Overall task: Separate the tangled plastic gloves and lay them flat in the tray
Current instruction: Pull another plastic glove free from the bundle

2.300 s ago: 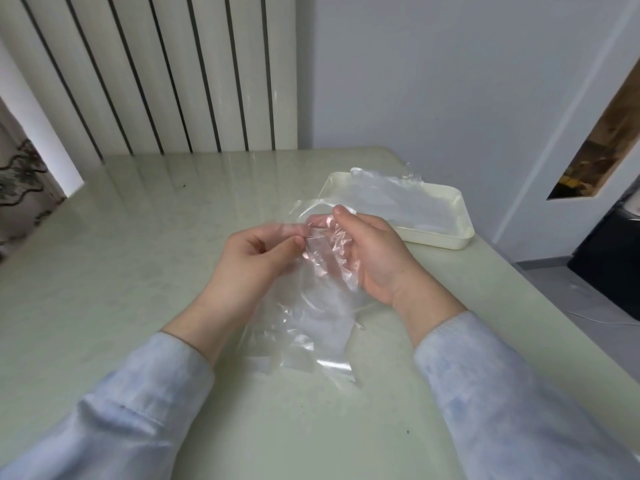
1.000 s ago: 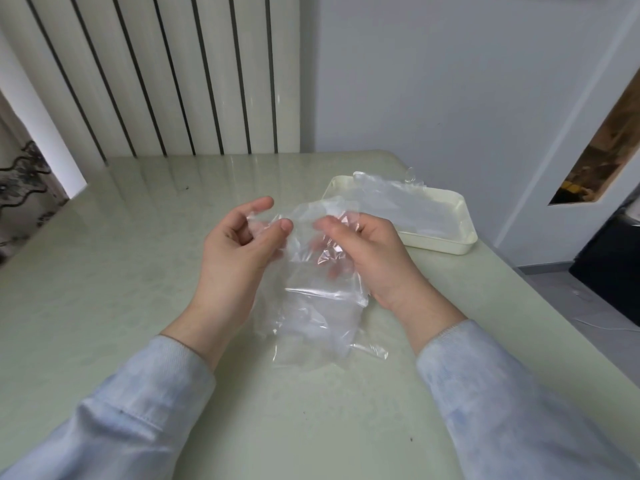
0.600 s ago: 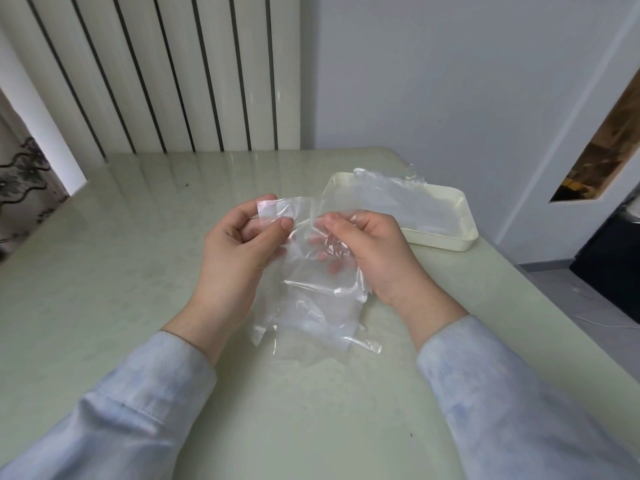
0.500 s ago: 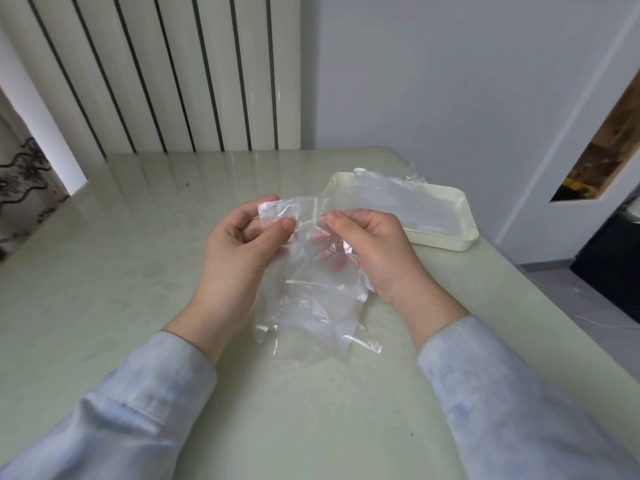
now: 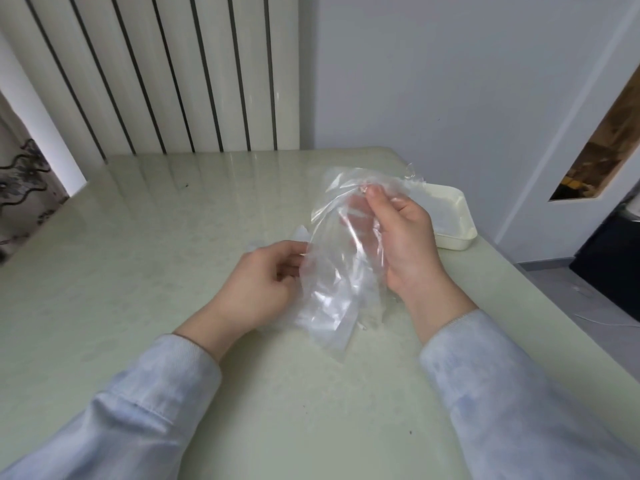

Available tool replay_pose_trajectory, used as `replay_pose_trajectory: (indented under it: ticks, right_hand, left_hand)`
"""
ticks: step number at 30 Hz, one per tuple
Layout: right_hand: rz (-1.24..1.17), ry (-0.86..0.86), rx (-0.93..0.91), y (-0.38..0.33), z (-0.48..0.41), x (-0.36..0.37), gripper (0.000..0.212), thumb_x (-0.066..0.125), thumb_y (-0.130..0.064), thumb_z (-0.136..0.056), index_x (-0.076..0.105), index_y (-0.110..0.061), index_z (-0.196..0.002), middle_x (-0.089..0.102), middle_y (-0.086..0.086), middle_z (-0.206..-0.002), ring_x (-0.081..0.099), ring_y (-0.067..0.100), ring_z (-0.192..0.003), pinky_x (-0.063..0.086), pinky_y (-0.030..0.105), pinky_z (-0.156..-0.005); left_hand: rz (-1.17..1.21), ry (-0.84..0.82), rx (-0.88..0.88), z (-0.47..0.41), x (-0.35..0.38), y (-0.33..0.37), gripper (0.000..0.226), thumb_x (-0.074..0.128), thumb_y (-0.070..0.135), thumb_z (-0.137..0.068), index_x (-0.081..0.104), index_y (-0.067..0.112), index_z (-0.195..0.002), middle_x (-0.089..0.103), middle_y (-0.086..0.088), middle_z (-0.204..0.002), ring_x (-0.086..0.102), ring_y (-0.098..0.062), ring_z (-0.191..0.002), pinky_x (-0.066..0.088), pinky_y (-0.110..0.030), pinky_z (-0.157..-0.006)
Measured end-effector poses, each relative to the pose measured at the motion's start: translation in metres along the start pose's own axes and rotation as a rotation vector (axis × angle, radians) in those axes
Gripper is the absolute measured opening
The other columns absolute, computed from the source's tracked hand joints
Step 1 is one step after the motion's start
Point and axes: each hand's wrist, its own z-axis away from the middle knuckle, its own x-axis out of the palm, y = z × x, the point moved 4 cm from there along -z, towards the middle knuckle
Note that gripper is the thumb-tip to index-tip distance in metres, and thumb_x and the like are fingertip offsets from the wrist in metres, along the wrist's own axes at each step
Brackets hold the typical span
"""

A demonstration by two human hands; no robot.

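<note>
Head view: the plastic gloves (image 5: 332,271) are held up in a clear bunch over the pale green table (image 5: 138,271), right in front of the person. The top of the bunch is pinched between the thumb and fingers of the right hand (image 5: 401,244). Its left edge is gripped by the curled fingers of the left hand (image 5: 263,282). The bottom end hangs down close to the table. A cream tray (image 5: 453,241) is seen just behind the right hand, with more clear plastic lying in it.

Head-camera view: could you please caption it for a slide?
Right hand pinches the top of clear plastic gloves, left hand holds their side; cream tray behind.
</note>
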Motion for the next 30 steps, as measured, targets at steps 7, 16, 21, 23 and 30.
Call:
replay_pose_trajectory:
  ticks: [7, 16, 21, 23, 30]
  right_hand:
    - [-0.105, 0.114, 0.046, -0.008, -0.001, -0.009, 0.011, 0.064, -0.019, -0.100, 0.072, -0.016, -0.095, 0.078, -0.002, -0.085, 0.074, 0.011, -0.072, 0.059, 0.026, -0.063]
    - [-0.125, -0.060, 0.124, -0.010, 0.005, 0.002, 0.013, 0.059, -0.018, -0.102, 0.072, -0.016, -0.099, 0.077, -0.001, -0.088, 0.074, 0.010, -0.082, 0.059, 0.024, -0.069]
    - [-0.196, -0.149, 0.172, -0.014, 0.010, 0.007, 0.018, 0.054, -0.013, -0.103, 0.070, -0.015, -0.094, 0.075, -0.006, -0.079, 0.073, 0.004, -0.073, 0.056, 0.019, -0.061]
    - [-0.208, -0.172, 0.192, -0.017, 0.013, 0.008, 0.019, 0.053, -0.013, -0.103, 0.070, -0.016, -0.093, 0.075, -0.008, -0.077, 0.072, 0.002, -0.073, 0.055, 0.017, -0.061]
    - [-0.283, -0.266, 0.165, -0.028, 0.025, 0.015, 0.011, 0.062, -0.017, -0.091, 0.073, -0.015, -0.093, 0.074, 0.000, -0.084, 0.072, 0.013, -0.077, 0.057, 0.029, -0.076]
  left_hand:
    - [-0.536, -0.335, 0.242, 0.000, 0.014, -0.013, 0.037, 0.068, 0.074, -0.071, 0.054, 0.056, -0.101, 0.051, 0.031, -0.105, 0.049, -0.006, -0.107, 0.040, -0.030, -0.098]
    - [-0.407, -0.041, 0.265, -0.001, 0.000, -0.004, 0.031, 0.068, 0.038, -0.089, 0.064, 0.019, -0.064, 0.050, 0.013, -0.054, 0.048, -0.005, -0.056, 0.032, -0.017, -0.055]
    - [-0.159, 0.023, 0.065, 0.000, -0.001, -0.006, 0.045, 0.076, 0.033, -0.088, 0.051, 0.018, -0.054, 0.033, 0.012, -0.051, 0.032, -0.007, -0.050, 0.027, -0.020, -0.048]
    - [-0.090, 0.015, 0.069, 0.001, 0.000, -0.004, 0.049, 0.068, 0.032, -0.096, 0.045, 0.020, -0.054, 0.029, 0.012, -0.056, 0.028, -0.009, -0.055, 0.027, -0.026, -0.051]
    - [0.080, 0.151, -0.005, 0.001, -0.007, -0.001, 0.031, 0.058, 0.020, -0.102, 0.073, 0.013, -0.075, 0.065, 0.010, -0.061, 0.055, -0.005, -0.057, 0.044, -0.023, -0.059]
